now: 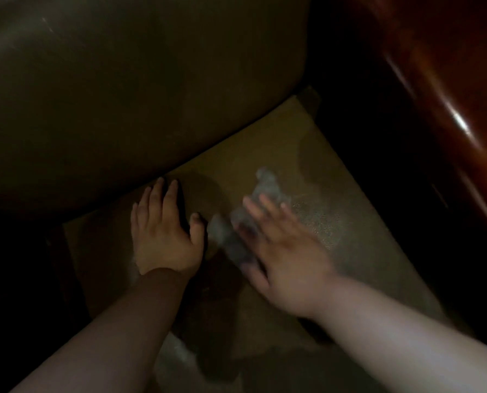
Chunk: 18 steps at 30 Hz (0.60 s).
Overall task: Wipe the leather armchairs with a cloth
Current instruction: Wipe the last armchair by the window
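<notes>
On the tan seat [335, 171] of the armchair, in the head view, the left hand [163, 234] rests flat with fingers spread, bracing. The right hand [282, 251], blurred, presses a grey cloth [228, 236] under straight fingers, mid-seat. I judge wiping is underway; the dark cushion [123, 95] and wooden arm [449, 95] look not yet reached

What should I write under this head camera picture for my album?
Right hand wiping a chair seat with a gray cloth, left hand flat beside it.
</notes>
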Motion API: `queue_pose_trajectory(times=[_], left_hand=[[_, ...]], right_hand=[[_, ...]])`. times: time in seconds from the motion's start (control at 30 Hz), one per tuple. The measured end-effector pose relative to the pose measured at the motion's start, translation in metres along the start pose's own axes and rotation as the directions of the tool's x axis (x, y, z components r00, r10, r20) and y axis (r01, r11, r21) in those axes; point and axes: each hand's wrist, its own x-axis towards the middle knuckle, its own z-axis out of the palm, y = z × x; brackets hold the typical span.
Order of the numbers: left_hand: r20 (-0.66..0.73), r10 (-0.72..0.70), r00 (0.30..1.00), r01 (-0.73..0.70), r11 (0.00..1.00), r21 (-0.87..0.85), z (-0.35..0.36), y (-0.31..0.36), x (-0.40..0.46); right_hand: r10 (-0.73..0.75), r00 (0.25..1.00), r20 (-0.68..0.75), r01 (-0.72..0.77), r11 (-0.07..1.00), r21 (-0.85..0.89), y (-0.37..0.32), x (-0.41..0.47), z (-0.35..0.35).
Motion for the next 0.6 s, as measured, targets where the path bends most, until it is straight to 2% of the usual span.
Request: queue_pose_trajectory(times=[0.07, 0.13, 0.2, 0.23, 0.3, 0.37, 0.43, 0.5, 0.57, 0.6], left_hand=[[0.030, -0.010, 1.000, 0.011, 1.000, -0.021, -0.006, 0.001, 0.001], [0.038, -0.025, 0.999, 0.028, 0.998, -0.059, -0.012, 0.002, 0.005], [0.031, -0.097, 0.995, 0.100, 0.989, -0.113, -0.010, 0.013, 0.012], [0.027, -0.157, 0.987, 0.159, 0.979, -0.129, -0.006, 0.023, 0.016], [0.013, -0.258, 0.966, 0.258, 0.963, -0.081, 0.007, 0.046, 0.021], [-0.053, -0.277, 0.959, 0.276, 0.961, -0.027, 0.022, 0.059, 0.018], [-0.116, -0.270, 0.956, 0.269, 0.963, -0.023, 0.029, 0.056, 0.014], [-0.144, -0.266, 0.953, 0.264, 0.964, -0.035, 0.030, 0.052, 0.015], [-0.142, -0.274, 0.951, 0.272, 0.962, -0.036, 0.029, 0.052, 0.016], [-0.146, -0.271, 0.951, 0.269, 0.963, -0.036, 0.029, 0.053, 0.017]], right_hand=[[-0.132, 0.986, 0.097, 0.130, 0.991, 0.030, 0.017, -0.011, -0.005], [-0.088, 0.991, 0.104, 0.088, 0.996, 0.009, 0.055, 0.002, -0.015], [0.108, 0.994, 0.009, -0.108, 0.994, 0.033, 0.092, 0.034, -0.029], [0.237, 0.971, -0.009, -0.234, 0.964, 0.125, 0.107, 0.052, -0.036], [0.456, 0.889, 0.043, -0.447, 0.843, 0.300, 0.120, 0.090, -0.040], [0.530, 0.848, 0.021, -0.522, 0.827, 0.211, 0.107, 0.112, -0.031], [0.430, 0.901, -0.054, -0.425, 0.901, 0.083, 0.080, 0.112, -0.020], [0.209, 0.976, -0.054, -0.207, 0.978, 0.039, 0.060, 0.093, -0.016], [0.037, 0.999, -0.006, -0.036, 0.998, 0.058, 0.069, 0.074, -0.017], [0.023, 1.000, -0.007, -0.023, 0.998, 0.057, 0.084, 0.070, -0.019]])
